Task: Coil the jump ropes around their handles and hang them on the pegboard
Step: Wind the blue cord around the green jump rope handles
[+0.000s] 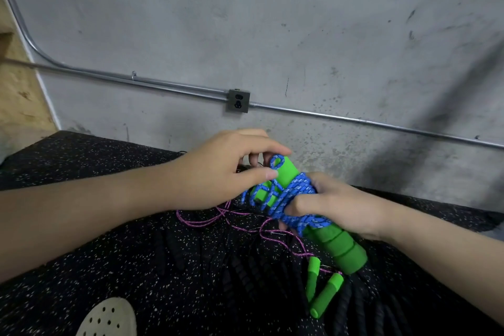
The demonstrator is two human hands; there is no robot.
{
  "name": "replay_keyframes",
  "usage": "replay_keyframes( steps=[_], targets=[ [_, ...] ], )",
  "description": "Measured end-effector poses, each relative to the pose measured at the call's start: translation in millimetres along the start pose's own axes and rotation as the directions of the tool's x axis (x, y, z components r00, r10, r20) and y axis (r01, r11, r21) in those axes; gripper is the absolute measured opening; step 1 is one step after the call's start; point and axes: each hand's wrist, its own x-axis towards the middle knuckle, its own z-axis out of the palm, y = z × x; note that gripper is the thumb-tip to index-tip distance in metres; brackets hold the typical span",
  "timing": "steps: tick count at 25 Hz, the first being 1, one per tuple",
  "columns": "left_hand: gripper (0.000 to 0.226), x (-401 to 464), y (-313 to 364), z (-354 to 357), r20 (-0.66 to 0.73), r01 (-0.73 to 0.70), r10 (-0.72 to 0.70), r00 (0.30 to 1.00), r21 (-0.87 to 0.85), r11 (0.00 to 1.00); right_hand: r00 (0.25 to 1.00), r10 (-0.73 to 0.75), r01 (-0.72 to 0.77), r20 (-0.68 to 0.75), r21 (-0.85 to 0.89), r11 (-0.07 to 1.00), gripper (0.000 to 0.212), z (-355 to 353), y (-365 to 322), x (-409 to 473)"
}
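Both hands [218,172] wrap blue rope [294,196] around green handles [341,248].

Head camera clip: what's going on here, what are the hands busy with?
A person is coiling a blue rope around a pair of green foam handles. The right hand grips the bundle over the wraps, while the left hand pinches a loop of the rope at the upper end. On the speckled black floor below lies a second rope, pink, still loose, with its smaller green handles near the bundle. No pegboard is in view, so nothing is hung yet.
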Motion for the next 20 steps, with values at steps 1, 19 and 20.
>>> replay_keyframes(
  steps=[1, 19, 20],
  targets=[
    [0.031, 1, 1, -5, 0.072, -0.036, 0.034, 0.997, 0.023, 0.999, 0.999, -0.001, 0.001, 0.042, -0.003, 1.000, 0.023, -3, -1, -2],
    [0.029, -1, 85, -41, 0.257, -0.317, 0.246, 0.935, 0.289, 0.903, 0.994, 0.034, 0.046, 0.101, -0.697, 0.716, 0.032, 25, -74, -73],
    [0.032, -5, 88, -46, 0.262, -0.309, 0.235, 0.936, 0.297, 0.903, 0.994, 0.037, 0.044, 0.100, -0.707, 0.705, 0.029, 28, -78, -81]
  ],
)
